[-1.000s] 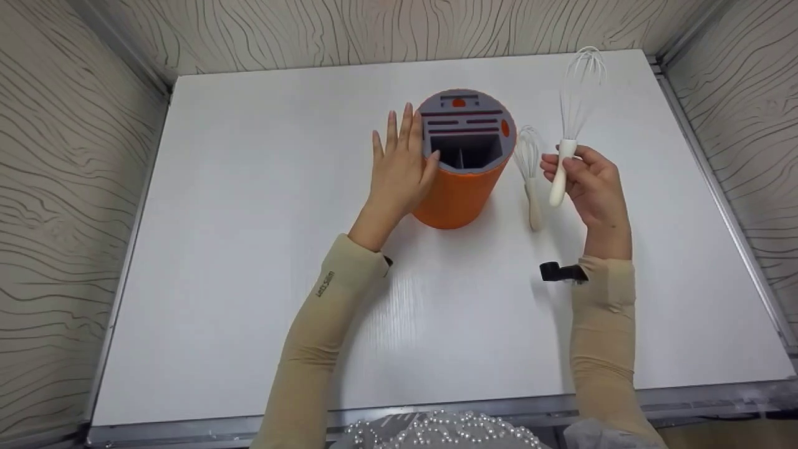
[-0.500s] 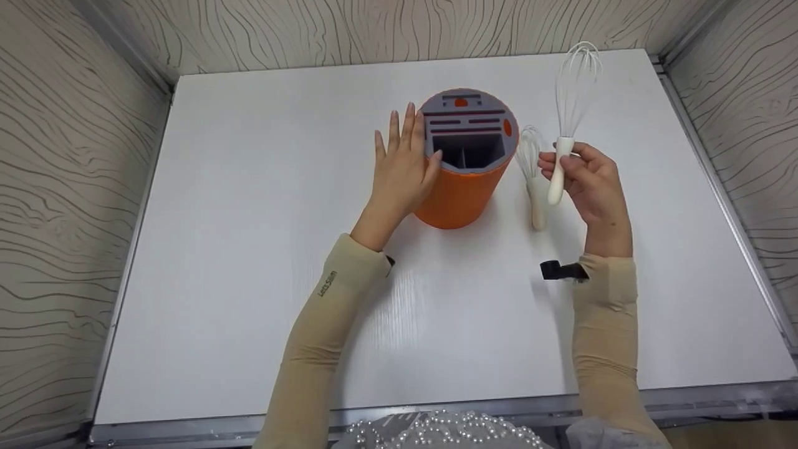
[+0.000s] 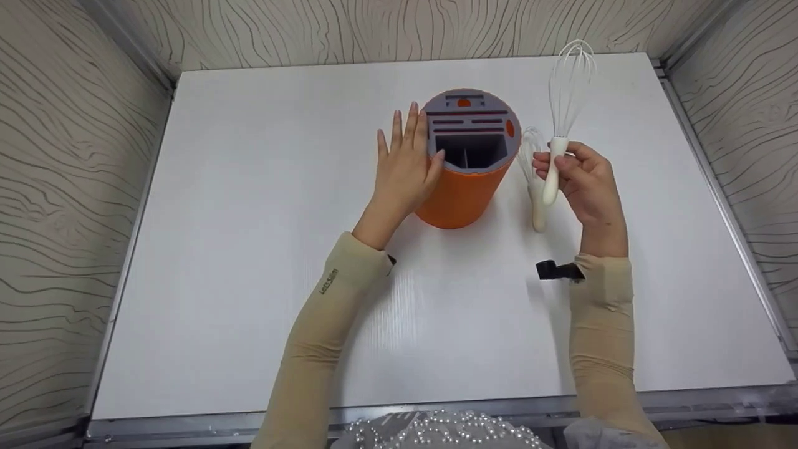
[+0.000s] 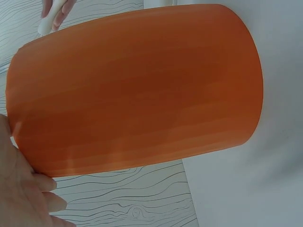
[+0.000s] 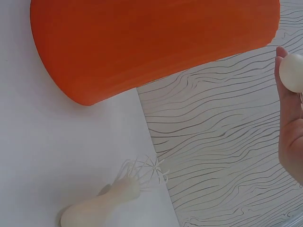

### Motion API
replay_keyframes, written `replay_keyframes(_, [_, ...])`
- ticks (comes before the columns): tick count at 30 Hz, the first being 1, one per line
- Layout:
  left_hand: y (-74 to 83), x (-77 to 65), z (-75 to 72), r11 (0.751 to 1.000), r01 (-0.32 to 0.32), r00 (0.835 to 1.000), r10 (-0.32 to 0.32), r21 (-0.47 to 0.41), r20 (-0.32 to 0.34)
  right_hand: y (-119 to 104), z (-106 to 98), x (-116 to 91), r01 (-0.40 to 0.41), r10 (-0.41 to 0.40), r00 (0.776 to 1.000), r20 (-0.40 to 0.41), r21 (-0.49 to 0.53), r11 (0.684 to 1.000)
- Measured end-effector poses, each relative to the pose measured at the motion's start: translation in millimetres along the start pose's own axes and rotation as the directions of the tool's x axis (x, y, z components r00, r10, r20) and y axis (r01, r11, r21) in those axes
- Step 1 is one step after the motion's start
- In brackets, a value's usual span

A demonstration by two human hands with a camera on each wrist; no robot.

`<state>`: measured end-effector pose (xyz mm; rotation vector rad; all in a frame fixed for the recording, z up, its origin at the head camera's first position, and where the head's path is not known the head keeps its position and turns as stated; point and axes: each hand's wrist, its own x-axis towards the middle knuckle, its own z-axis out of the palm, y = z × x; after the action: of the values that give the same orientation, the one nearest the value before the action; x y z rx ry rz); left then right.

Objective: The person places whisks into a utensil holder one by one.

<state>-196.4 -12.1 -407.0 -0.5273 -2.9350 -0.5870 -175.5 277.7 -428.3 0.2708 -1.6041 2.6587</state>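
Observation:
An orange knife block (image 3: 464, 196) stands upright on the table, its grey top (image 3: 474, 163) cut with narrow slots and a larger divided opening. My left hand (image 3: 402, 171) rests against its left upper side with straight fingers, the thumb at the rim. In the left wrist view the block's orange wall (image 4: 137, 90) fills most of the picture. My right hand (image 3: 586, 178) pinches a white whisk (image 3: 553, 171) by its handle, wires up, raised to the right of the block. A second whisk (image 3: 537, 209) lies on the table between block and right hand; its handle (image 5: 99, 205) shows in the right wrist view.
The white table (image 3: 249, 249) carries these things. Patterned panels (image 3: 324, 31) rise behind it and on both sides. A grey metal rail (image 3: 187, 424) runs along the front edge.
My right hand has moved slightly left with the whisk, closer to the knife block. The left hand has stayed against the block.

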Motion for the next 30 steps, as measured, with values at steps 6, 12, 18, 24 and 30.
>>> replay_keyframes(6, [0.9, 0.4, -0.1, 1.000, 0.006, 1.000, -0.006, -0.008, 0.017, 2, 4, 1, -0.007, 0.007, 1.000, 0.030, -0.001, 1.000])
replay_keyframes(12, [1.1, 0.4, -0.2, 1.000, 0.007, 1.000, -0.007, -0.009, 0.017, 1, 8, 0, -0.003, 0.004, 0.998, 0.055, -0.013, 1.000])
replay_keyframes(18, [1.1, 0.4, -0.9, 1.000, 0.010, 1.000, -0.010, -0.010, 0.020, 0, 9, 0, 0.003, -0.002, 0.998, 0.065, -0.023, 1.000])
replay_keyframes(24, [0.1, 0.2, 0.0, 1.000, 0.000, 1.000, 0.000, -0.007, 0.002, -1, 11, 1, 0.003, -0.001, 0.997, 0.073, -0.031, 1.000])
replay_keyframes(30, [-0.5, -0.6, 0.1, 1.000, -0.005, 1.000, 0.005, -0.001, -0.002, 0, 13, 2, 0.004, -0.004, 0.996, 0.087, -0.003, 1.000])
